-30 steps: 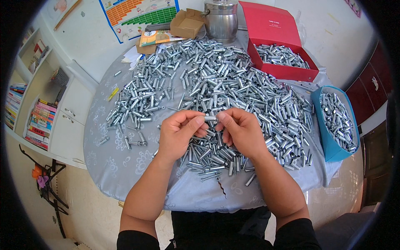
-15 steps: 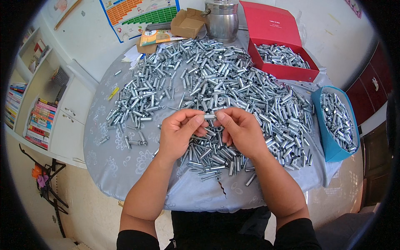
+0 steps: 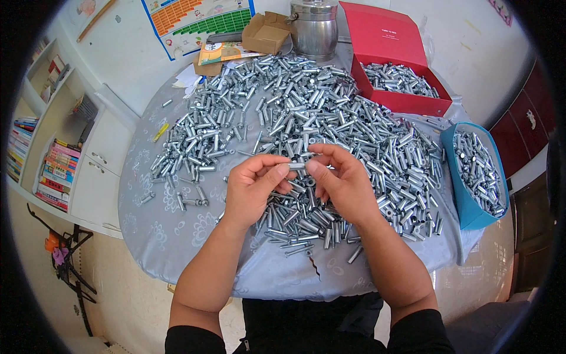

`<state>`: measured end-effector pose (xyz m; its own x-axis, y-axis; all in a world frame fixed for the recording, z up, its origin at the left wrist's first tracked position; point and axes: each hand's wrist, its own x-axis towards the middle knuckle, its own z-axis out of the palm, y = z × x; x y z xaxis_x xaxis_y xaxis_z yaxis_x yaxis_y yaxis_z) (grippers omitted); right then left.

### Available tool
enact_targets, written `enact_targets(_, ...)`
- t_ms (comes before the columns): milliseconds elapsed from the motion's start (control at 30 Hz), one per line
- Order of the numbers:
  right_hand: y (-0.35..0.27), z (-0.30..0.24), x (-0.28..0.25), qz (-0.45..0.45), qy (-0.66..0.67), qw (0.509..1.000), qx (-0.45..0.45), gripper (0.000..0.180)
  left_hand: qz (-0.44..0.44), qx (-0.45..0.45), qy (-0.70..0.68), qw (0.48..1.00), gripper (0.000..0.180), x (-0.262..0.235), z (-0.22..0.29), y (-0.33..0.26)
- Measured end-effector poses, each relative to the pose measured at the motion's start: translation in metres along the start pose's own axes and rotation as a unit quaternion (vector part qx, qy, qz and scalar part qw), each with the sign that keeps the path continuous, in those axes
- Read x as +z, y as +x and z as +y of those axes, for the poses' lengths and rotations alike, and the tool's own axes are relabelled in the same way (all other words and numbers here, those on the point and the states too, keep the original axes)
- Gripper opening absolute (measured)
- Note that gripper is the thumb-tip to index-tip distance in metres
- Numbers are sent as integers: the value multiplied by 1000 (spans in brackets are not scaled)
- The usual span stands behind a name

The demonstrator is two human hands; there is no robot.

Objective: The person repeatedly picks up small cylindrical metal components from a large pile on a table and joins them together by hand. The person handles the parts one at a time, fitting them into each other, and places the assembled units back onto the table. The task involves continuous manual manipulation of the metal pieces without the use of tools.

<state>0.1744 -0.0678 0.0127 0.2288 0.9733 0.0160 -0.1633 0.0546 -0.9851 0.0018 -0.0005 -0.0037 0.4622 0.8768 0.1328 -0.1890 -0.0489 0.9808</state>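
Observation:
Between my two hands, over the middle of the table, is a short silvery expansion bolt (image 3: 296, 166) lying level. My left hand (image 3: 254, 187) pinches its left end between thumb and forefinger, the other fingers curled under. My right hand (image 3: 345, 186) has its thumb at the bolt's right end, with the forefinger raised a little off it. Whether its other fingers press on the bolt from behind is hidden. Below and around both hands spreads a big heap of similar metal bolts and sleeves (image 3: 330, 121).
The round table has a grey patterned cloth (image 3: 159, 239) with a dark tear near its front edge. An open red box (image 3: 407, 103) and a teal bin (image 3: 471, 221), both holding bolts, stand right. Behind are a steel pot (image 3: 313, 32) and a cardboard box (image 3: 265, 32). A yellow marker (image 3: 160, 132) lies left.
The right forefinger has lifted and straightened away from the thumb. My left hand and the bolt have hardly moved.

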Motion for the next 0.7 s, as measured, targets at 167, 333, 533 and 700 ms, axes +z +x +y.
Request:
enact_targets(167, 2, 4, -6, -43, -30, 999, 9, 21, -6, -4, -5, 1000, 18, 1, 0, 0)
enact_targets(333, 1, 3, -4, -25, -12, 999, 19, 24, -1, -3, -2, 1000, 18, 1, 0, 0)
enact_targets(533, 1, 5, -3, 32, -27, 999, -28, 31, 19, -15, -9, 1000, 17, 2, 2, 1)
enact_targets(700, 2, 17, -3, -32, -103, 989, -96, 29, 2, -3, 17, 1000, 18, 0, -2, 0)
